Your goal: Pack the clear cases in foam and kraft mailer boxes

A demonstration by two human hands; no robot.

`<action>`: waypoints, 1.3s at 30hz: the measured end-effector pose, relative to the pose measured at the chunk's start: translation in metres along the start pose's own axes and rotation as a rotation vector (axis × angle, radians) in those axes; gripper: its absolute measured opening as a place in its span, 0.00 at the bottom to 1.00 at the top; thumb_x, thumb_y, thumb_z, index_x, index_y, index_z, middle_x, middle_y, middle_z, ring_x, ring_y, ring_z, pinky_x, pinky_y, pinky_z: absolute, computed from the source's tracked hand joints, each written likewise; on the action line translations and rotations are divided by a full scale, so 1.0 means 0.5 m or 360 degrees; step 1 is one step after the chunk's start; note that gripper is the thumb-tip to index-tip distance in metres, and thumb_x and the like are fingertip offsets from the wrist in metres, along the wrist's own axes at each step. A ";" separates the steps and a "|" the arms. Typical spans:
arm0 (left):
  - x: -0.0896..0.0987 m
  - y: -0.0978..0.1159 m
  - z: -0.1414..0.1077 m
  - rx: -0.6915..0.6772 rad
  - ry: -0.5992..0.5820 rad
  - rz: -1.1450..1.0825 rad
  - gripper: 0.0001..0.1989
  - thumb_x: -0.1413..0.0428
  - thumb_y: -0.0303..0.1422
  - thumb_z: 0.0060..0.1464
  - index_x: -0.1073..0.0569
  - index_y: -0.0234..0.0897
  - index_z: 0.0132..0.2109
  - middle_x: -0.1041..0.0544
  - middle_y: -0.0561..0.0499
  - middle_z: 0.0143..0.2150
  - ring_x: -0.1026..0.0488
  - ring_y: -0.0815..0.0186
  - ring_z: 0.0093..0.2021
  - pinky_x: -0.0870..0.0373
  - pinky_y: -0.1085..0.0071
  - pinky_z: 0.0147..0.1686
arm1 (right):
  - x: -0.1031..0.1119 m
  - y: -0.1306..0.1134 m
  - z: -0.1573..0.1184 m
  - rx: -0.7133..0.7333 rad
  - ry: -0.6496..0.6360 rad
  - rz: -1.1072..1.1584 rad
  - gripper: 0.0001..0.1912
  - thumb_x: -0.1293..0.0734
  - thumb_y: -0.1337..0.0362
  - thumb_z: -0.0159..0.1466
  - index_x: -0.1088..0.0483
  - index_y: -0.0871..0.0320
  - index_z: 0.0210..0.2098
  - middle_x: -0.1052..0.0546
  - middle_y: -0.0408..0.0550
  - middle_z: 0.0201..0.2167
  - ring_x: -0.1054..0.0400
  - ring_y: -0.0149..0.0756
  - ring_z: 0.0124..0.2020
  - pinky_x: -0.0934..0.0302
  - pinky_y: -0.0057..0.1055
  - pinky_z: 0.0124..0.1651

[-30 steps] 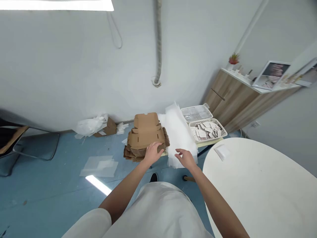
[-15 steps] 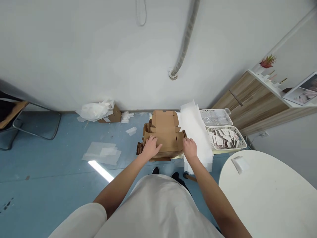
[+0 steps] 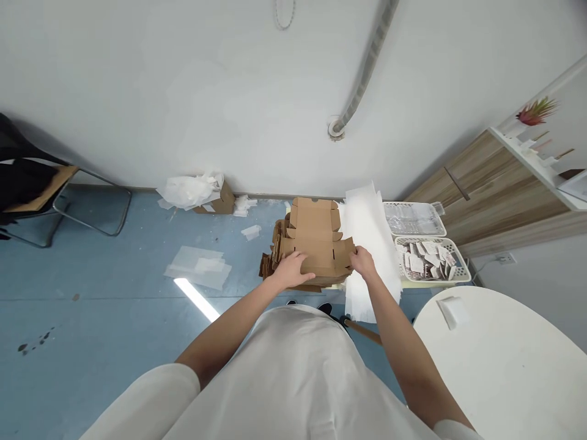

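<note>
A flat brown cardboard blank (image 3: 316, 235) is lying between the two hands, unfolded, on top of a stack of similar pieces (image 3: 267, 264) whose uneven edges are jutting out on the left hand's side. The left hand (image 3: 292, 270) is resting on the near left part of the blank, its thumb stretching well away from the other fingers, so the spread is wide. The right hand (image 3: 362, 261) is pinching the outer edge of the right side flap, fingers drawn narrow around the cardboard, and that flap is tilting upward. The blank's far panel is extending away beyond both sets of fingertips, toward the wall.

Just beside the right fingers, thin white sheets (image 3: 368, 223) are lying in a long pile. Farther right of those fingers, a white basket (image 3: 430, 280) is holding many small pale pieces, and a second basket (image 3: 415, 235) behind it is holding clear plastic packets. Nearer the body and right of the right hand, a round white table (image 3: 509, 366) is carrying a small white packet (image 3: 454, 311).

Left of the left fingers, translucent sheets (image 3: 195, 269) are lying on the blue floor; beyond them, a cardboard box (image 3: 225, 200) is standing beside crumpled white wrapping (image 3: 190, 190) near the wall.
</note>
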State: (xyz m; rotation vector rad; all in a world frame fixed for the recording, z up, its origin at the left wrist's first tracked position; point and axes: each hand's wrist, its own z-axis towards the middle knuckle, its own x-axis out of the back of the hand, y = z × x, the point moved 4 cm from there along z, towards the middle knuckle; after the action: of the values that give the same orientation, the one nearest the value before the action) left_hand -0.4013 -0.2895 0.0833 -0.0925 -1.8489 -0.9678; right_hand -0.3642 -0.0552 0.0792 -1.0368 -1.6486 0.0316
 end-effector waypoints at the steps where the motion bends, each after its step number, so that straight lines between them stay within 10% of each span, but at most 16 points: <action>1: -0.005 0.008 0.002 -0.0016 0.0002 0.0018 0.30 0.47 0.48 0.44 0.37 0.38 0.53 0.36 0.43 0.55 0.38 0.54 0.53 0.50 0.56 0.55 | 0.003 0.004 0.002 -0.0031 -0.0046 0.0247 0.07 0.43 0.65 0.55 0.37 0.59 0.33 0.28 0.55 0.36 0.31 0.41 0.35 0.36 0.36 0.32; 11: -0.019 0.022 0.020 -0.0184 0.0005 0.0146 0.20 0.52 0.48 0.50 0.29 0.41 0.43 0.31 0.46 0.50 0.34 0.56 0.49 0.50 0.55 0.54 | 0.015 0.018 -0.018 -0.0277 0.0080 0.1237 0.09 0.41 0.63 0.55 0.41 0.56 0.36 0.29 0.50 0.38 0.32 0.34 0.34 0.32 0.33 0.31; 19: -0.027 0.017 0.028 -0.0235 -0.0049 0.0440 0.16 0.59 0.31 0.57 0.27 0.37 0.32 0.23 0.47 0.30 0.27 0.62 0.34 0.53 0.58 0.54 | 0.049 -0.048 -0.131 0.0419 0.0715 0.0169 0.21 0.43 0.57 0.58 0.41 0.60 0.49 0.34 0.57 0.48 0.41 0.43 0.51 0.48 0.42 0.53; 24: -0.028 0.017 0.028 -0.0225 0.0031 0.0456 0.16 0.58 0.31 0.56 0.27 0.37 0.31 0.24 0.46 0.27 0.26 0.60 0.32 0.58 0.53 0.56 | -0.060 -0.092 -0.212 0.0775 0.0012 -0.0490 0.16 0.46 0.56 0.62 0.32 0.57 0.36 0.25 0.52 0.34 0.33 0.40 0.40 0.50 0.39 0.51; 29: 0.007 0.028 0.017 -0.0224 0.0089 0.0409 0.16 0.60 0.33 0.57 0.28 0.40 0.32 0.24 0.49 0.27 0.27 0.62 0.32 0.63 0.51 0.57 | -0.112 -0.068 -0.200 0.0637 -0.0045 -0.0559 0.17 0.46 0.56 0.62 0.33 0.58 0.42 0.25 0.53 0.38 0.34 0.40 0.45 0.54 0.40 0.54; 39: 0.041 0.031 -0.029 -0.0359 0.0147 0.0213 0.17 0.62 0.34 0.58 0.29 0.41 0.37 0.24 0.53 0.32 0.28 0.65 0.34 0.68 0.52 0.60 | 0.029 -0.038 -0.166 0.0261 0.0246 0.0606 0.37 0.38 0.49 0.54 0.50 0.54 0.59 0.33 0.52 0.51 0.31 0.39 0.40 0.38 0.37 0.43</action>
State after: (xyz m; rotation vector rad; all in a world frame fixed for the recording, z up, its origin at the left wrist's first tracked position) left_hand -0.3936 -0.2958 0.1111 -0.2999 -1.6228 -1.0655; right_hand -0.3090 -0.0969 0.1307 -1.1817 -1.2695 0.3255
